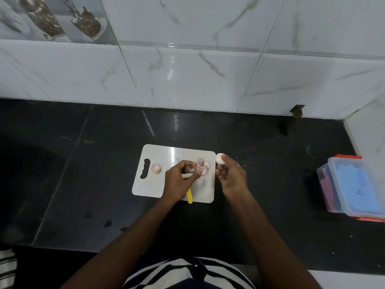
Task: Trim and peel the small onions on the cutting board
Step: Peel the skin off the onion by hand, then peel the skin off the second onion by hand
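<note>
Currently, the right hand (230,176) pinches a peeled white onion (220,158) in its fingertips just past the board's (158,184) right edge, above the dark counter (83,184). The left hand (180,178) curls over the peel scraps (203,166) on the board, fingers half closed; whether it grips any cannot be told. A pinkish onion (156,168) rests near the handle slot. A yellow handle (189,197) protrudes beneath the left hand.

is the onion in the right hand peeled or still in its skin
Peeled. The onion held at the right hand's fingertips is smooth and white all over, while the loose pinkish skins lie on the cutting board.
</note>
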